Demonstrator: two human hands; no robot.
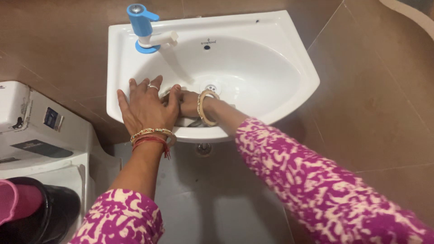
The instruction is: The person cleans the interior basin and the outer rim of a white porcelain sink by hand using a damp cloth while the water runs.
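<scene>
Over the front rim of a small white ceramic wall basin (280, 90), the person's left hand (145, 107) lay flat and open, palm down, fingers spread and pointing up toward the back of the bowl, a ring on one finger and gold and red bangles at the wrist. Its thumb touched the right hand (186, 103), which reached in from the right with the forearm angled across the bowl, a gold and white bangle circling the wrist. That right hand was curled low against the inner wall near the front rim; whether it gripped anything could not be told, as the left hand hid its fingers. Just beyond the knuckles sat the round metal drain (210, 86). A blue-topped plastic tap with a white spout (145, 28) stood at the basin's back left corner, well apart from both hands. Both sleeves were magenta with cream blotches.
</scene>
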